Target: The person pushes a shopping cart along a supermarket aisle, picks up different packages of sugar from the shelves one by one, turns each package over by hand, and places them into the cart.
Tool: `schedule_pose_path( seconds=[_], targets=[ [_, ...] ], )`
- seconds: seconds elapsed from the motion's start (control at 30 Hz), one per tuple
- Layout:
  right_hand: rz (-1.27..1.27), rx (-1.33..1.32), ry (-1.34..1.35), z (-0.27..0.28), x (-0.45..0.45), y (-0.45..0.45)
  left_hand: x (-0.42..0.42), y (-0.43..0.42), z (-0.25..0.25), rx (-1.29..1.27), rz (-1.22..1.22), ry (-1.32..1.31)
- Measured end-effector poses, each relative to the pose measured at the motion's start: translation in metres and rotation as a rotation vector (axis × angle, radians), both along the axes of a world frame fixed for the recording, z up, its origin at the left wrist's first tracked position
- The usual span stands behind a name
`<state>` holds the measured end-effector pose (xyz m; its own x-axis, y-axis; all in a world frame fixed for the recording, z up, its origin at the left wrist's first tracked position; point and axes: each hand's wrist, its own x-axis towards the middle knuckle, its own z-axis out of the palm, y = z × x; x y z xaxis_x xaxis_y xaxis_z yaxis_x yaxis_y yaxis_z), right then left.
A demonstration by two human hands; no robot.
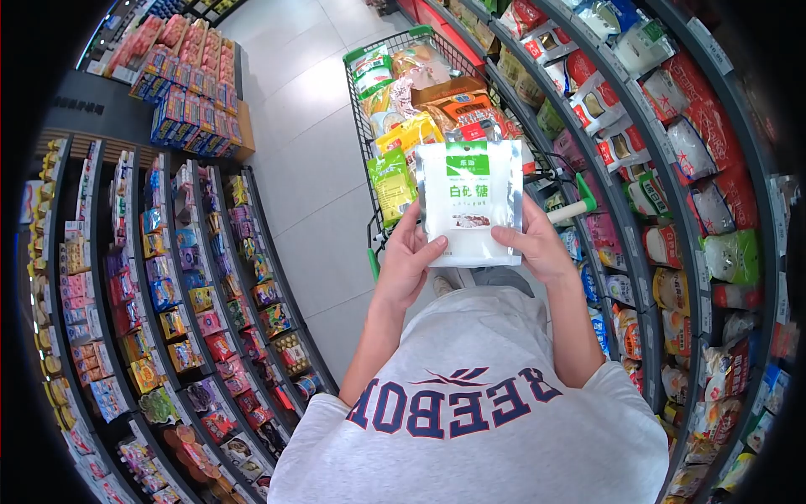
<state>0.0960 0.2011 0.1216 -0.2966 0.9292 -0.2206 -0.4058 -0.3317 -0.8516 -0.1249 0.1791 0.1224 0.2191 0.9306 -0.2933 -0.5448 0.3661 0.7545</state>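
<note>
A white and green bag of sugar (470,189), its front panel facing up at me, is held upright before my chest. My left hand (409,256) grips its left edge with the thumb on the front. On the other side my right hand (541,244) pinches the right edge, thumb also on the front; the fingers of both hands are partly hidden behind the bag. Just beyond stands a shopping cart (437,35) with a dark wire basket, filled with several food packets, among them a green-yellow packet (392,185) and an orange-brown bag (457,102).
Shelves of bagged goods (621,143) curve close along my right, beside the cart. To the left run shelves of small colourful packets (168,286), with stacked boxes (195,118) at their far end. Pale floor tiles (294,126) lie between.
</note>
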Motion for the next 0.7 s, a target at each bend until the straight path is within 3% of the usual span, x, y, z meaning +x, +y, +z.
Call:
schedule_pose_path(
  seconds=[0.27,0.47,0.7],
  targets=[
    [0.036,0.009,0.02,-0.008,0.001,0.0,-0.002,-0.002,-0.007,0.134,0.031,0.079],
    [0.009,0.007,-0.009,-0.009,-0.001,-0.001,-0.001,-0.001,-0.003,0.019,0.058,-0.001],
    [0.094,-0.054,-0.071,-0.017,-0.015,-0.004,-0.006,-0.01,-0.016,-0.049,0.05,0.198]
  ],
)
